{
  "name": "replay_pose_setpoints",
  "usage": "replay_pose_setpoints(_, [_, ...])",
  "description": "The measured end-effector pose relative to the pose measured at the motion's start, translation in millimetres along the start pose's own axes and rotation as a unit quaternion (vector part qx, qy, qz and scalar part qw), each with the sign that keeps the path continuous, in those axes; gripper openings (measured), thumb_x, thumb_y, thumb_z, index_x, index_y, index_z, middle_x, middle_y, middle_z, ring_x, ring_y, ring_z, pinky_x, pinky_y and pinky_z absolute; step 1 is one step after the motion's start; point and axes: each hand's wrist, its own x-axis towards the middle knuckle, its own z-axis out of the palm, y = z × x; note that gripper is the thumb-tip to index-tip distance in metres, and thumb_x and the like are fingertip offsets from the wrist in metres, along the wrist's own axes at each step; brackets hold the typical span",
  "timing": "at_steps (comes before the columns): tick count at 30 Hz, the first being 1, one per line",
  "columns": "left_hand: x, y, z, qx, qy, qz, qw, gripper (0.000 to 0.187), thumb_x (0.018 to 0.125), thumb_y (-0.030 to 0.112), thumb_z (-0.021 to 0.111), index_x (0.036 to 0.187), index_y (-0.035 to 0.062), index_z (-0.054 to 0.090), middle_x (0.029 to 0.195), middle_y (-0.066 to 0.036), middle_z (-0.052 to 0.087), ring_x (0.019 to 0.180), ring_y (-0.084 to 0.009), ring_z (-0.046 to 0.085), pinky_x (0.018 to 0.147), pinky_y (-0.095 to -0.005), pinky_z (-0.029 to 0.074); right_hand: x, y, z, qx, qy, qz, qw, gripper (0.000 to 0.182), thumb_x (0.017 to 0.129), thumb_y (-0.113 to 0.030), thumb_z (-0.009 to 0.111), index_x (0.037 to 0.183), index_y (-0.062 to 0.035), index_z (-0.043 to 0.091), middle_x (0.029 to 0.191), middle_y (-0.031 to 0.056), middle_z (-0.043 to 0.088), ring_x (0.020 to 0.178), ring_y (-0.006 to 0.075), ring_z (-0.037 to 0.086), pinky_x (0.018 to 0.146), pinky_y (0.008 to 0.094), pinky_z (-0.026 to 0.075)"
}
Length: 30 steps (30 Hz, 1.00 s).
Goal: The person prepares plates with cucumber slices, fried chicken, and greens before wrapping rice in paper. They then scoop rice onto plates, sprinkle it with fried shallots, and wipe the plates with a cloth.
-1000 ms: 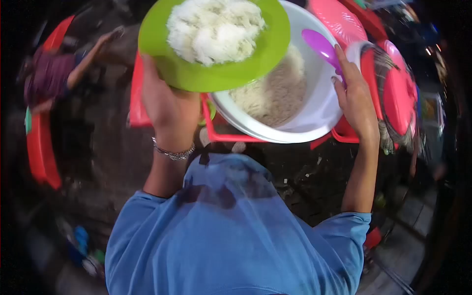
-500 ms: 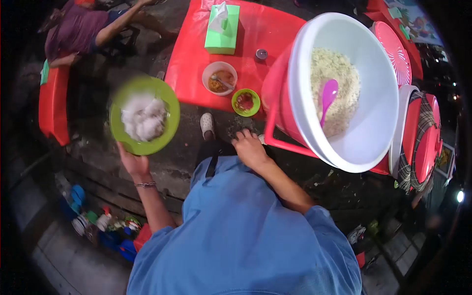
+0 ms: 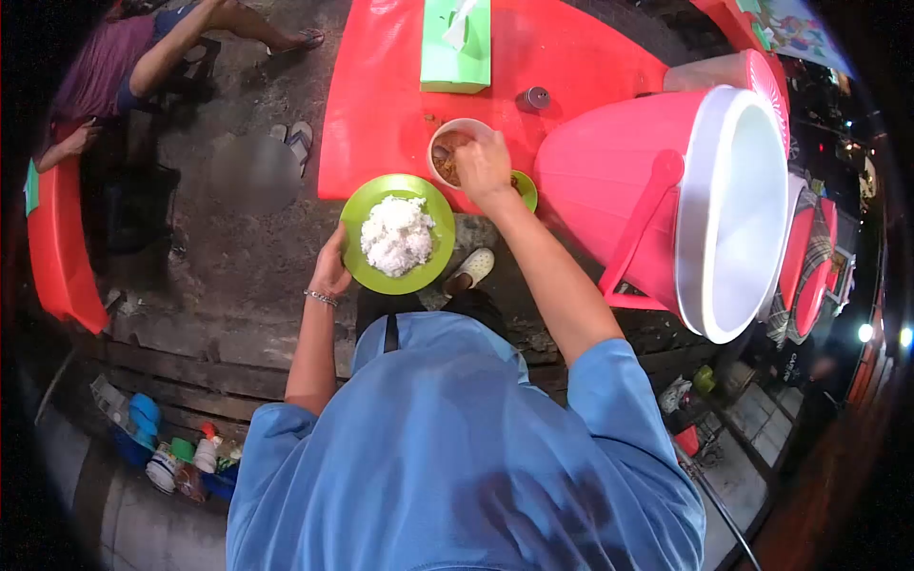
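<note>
My left hand (image 3: 330, 269) holds a green plate (image 3: 426, 269) by its rim, level at chest height, with a mound of white rice (image 3: 396, 234) on it. My right hand (image 3: 484, 162) reaches forward over a small pale bowl of brown sauce (image 3: 447, 155) on the red table (image 3: 381, 105). Its fingers are bunched down into the bowl, closed on the spoon there, which the hand mostly hides. A small green dish (image 3: 525, 189) sits right beside that bowl, partly under my wrist.
A big pink bucket with a white basin inside (image 3: 709, 219) stands at the right, close to my right arm. A green tissue box (image 3: 455, 46) and a small tin (image 3: 536, 97) are on the table. A seated person (image 3: 114, 62) and a red bench (image 3: 57, 247) are at the left.
The plate of rice came in from the left to in front of my chest. My right hand went from my lap up to the sauce bowl. The view turned left of the bucket.
</note>
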Motion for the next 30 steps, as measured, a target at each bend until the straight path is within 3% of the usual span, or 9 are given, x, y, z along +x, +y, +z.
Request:
replay_pose_setpoints(3, [-0.7, -3.2, 8.6, -0.023, 0.009, -0.033, 0.999, 0.048, 0.101, 0.038, 0.044, 0.132, 0.0024, 0.05, 0.131, -0.01, 0.056, 0.119, -0.0207, 0.055, 0.1, -0.0362, 0.045, 7.9, 12.9, 5.2, -0.004, 0.146, -0.025, 0.989, 0.019, 0.078, -0.016, 0.056, 0.069, -0.0134, 0.073, 0.07, 0.0067, 0.068, 0.084, 0.02, 0.062, 0.084, 0.0359, 0.042])
replay_pose_setpoints(5, [3.5, -6.2, 7.4, -0.024, 0.004, -0.031, 0.999, 0.049, 0.101, 0.039, 0.043, 0.133, 0.0026, 0.049, 0.131, -0.01, 0.055, 0.118, -0.021, 0.055, 0.1, -0.0369, 0.045, 4.8, 10.6, 10.0, -0.028, 0.057, -0.029, 0.998, 0.016, 0.076, -0.014, 0.057, 0.069, -0.0142, 0.072, 0.071, 0.0059, 0.067, 0.084, 0.0195, 0.061, 0.084, 0.0353, 0.043])
replay_pose_setpoints(7, [7.3, -6.6, 5.8, -0.046, -0.034, -0.051, 0.997, 0.049, 0.101, 0.039, 0.042, 0.133, 0.0026, 0.048, 0.132, -0.01, 0.055, 0.119, -0.0215, 0.055, 0.101, -0.0373, 0.045, -1.9, 14.3, 6.1, -0.038, 0.017, -0.172, 0.984, 0.014, 0.074, -0.013, 0.058, 0.071, -0.0135, 0.071, 0.078, 0.0057, 0.068, 0.085, 0.0191, 0.06, 0.083, 0.0349, 0.043])
replay_pose_setpoints(12, [10.7, -2.7, 7.8, -0.03, -0.05, -0.037, 0.998, 0.049, 0.101, 0.039, 0.042, 0.134, 0.0025, 0.047, 0.133, -0.01, 0.054, 0.119, -0.0221, 0.054, 0.102, -0.0377, 0.044, -5.4, 21.4, -22.0, -0.078, 0.051, -0.052, 0.994, 0.014, 0.075, -0.014, 0.057, 0.074, -0.0122, 0.072, 0.085, 0.0057, 0.069, 0.09, 0.0192, 0.059, 0.084, 0.033, 0.041])
replay_pose_setpoints(16, [14.3, -2.9, 6.3, -0.042, -0.048, -0.052, 0.997, 0.05, 0.1, 0.041, 0.045, 0.134, 0.0042, 0.048, 0.131, -0.009, 0.056, 0.118, -0.0207, 0.055, 0.099, -0.0375, 0.046, -8.4, 12.6, -0.4, -0.144, 0.009, -0.095, 0.985, 0.015, 0.076, -0.015, 0.057, 0.075, -0.0118, 0.072, 0.087, 0.0067, 0.07, 0.093, 0.0194, 0.06, 0.081, 0.0325, 0.042])
replay_pose_setpoints(18, [14.4, -3.6, 6.9, -0.033, -0.048, -0.048, 0.997, 0.05, 0.1, 0.041, 0.044, 0.134, 0.004, 0.048, 0.131, -0.009, 0.056, 0.118, -0.0209, 0.055, 0.099, -0.0375, 0.046, -10.6, 15.1, 13.8, -0.01, 0.033, -0.126, 0.991, 0.016, 0.077, -0.015, 0.057, 0.076, -0.0086, 0.072, 0.087, 0.0095, 0.07, 0.094, 0.0225, 0.061, 0.082, 0.0346, 0.043])
replay_pose_setpoints(22, [18.1, -2.3, 1.4, -0.027, -0.047, -0.053, 0.997, 0.049, 0.1, 0.039, 0.045, 0.132, 0.0021, 0.049, 0.131, -0.01, 0.056, 0.118, -0.0221, 0.055, 0.101, -0.0383, 0.045, -5.2, 23.7, 12.3, 0.044, -0.023, -0.104, 0.993, 0.016, 0.077, -0.014, 0.058, 0.076, -0.0086, 0.073, 0.086, 0.0127, 0.069, 0.093, 0.0248, 0.062, 0.084, 0.037, 0.041])
replay_pose_setpoints(24, [14.1, -5.8, -2.0, -0.028, -0.047, -0.051, 0.997, 0.05, 0.1, 0.04, 0.044, 0.133, 0.002, 0.048, 0.131, -0.01, 0.055, 0.119, -0.0225, 0.054, 0.101, -0.0385, 0.044, -10.0, 26.6, -6.9, 0.11, -0.086, -0.043, 0.989, 0.015, 0.076, -0.015, 0.06, 0.081, -0.0106, 0.073, 0.083, 0.0148, 0.068, 0.091, 0.0269, 0.063, 0.082, 0.0408, 0.04])
replay_pose_setpoints(30, [-7.0, -3.1, 11.6, -0.035, -0.065, 0.002, 0.997, 0.052, 0.101, 0.041, 0.041, 0.136, 0.0022, 0.045, 0.135, -0.011, 0.052, 0.124, -0.0241, 0.051, 0.105, -0.0393, 0.041, -34.0, 46.0, -32.5, 0.225, -0.051, 0.053, 0.972, 0.019, 0.082, -0.021, 0.06, 0.094, -0.0125, 0.073, 0.089, 0.0128, 0.07, 0.089, 0.0292, 0.064, 0.078, 0.0454, 0.039])
